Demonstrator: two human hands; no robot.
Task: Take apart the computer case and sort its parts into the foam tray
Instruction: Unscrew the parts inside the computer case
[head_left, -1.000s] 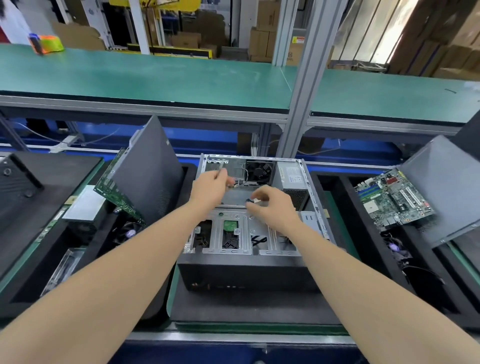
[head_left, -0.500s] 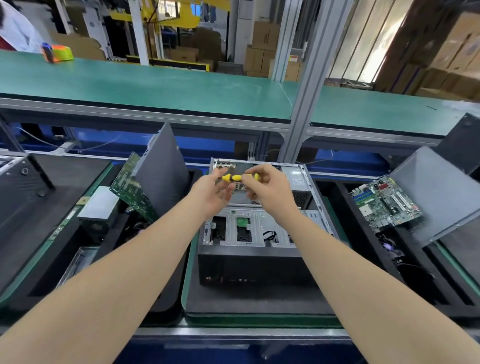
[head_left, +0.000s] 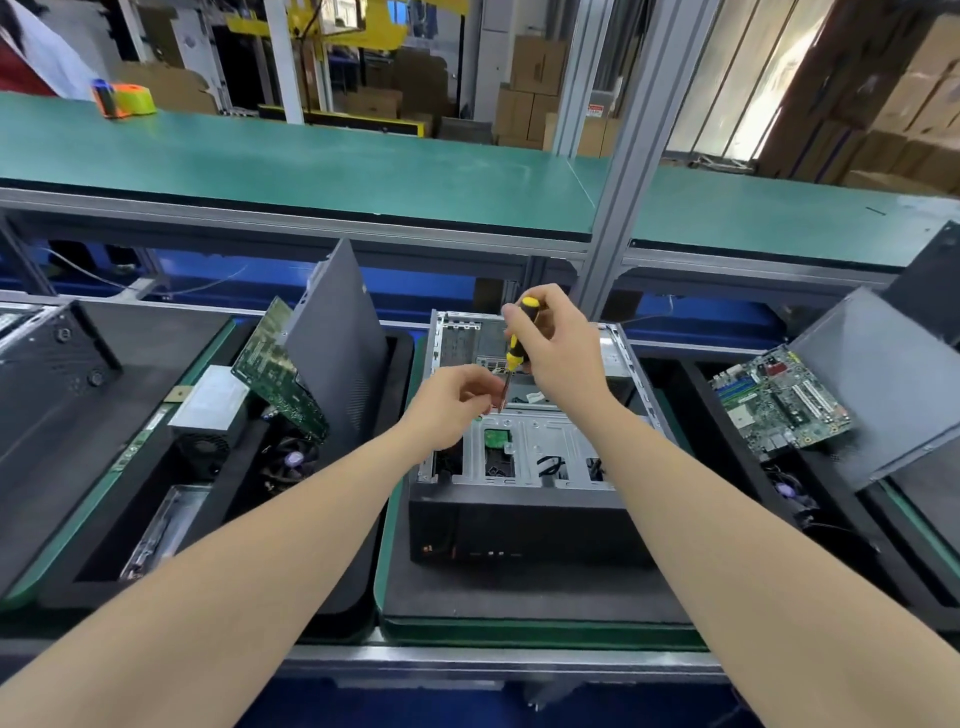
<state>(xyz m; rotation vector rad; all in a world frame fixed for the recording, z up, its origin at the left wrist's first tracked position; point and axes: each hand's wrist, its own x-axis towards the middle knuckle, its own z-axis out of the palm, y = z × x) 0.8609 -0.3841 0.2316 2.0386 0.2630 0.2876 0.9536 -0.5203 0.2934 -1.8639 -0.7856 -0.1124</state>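
Observation:
An open computer case (head_left: 519, 509) with a black front and bare metal frame lies in the middle on a dark foam pad. Above its middle, my right hand (head_left: 558, 353) grips a yellow and black screwdriver (head_left: 515, 348) held almost upright, tip down. My left hand (head_left: 457, 402) is just left of the shaft, its fingertips curled close to the tip; whether they pinch something small is hidden. The foam tray (head_left: 363, 582) on the left holds a side panel (head_left: 337, 353), a green board (head_left: 275, 369) and a silver power supply (head_left: 210, 397).
Another foam tray (head_left: 727, 405) on the right holds a motherboard (head_left: 779, 402) and a grey panel (head_left: 883, 384). A grey metal post (head_left: 628, 171) rises behind the case. A green bench runs across the back with an orange and green tape roll (head_left: 124, 98).
The screwdriver went from lying level between both hands to standing upright in my right hand. My left hand let go of the handle and dropped to the shaft's tip.

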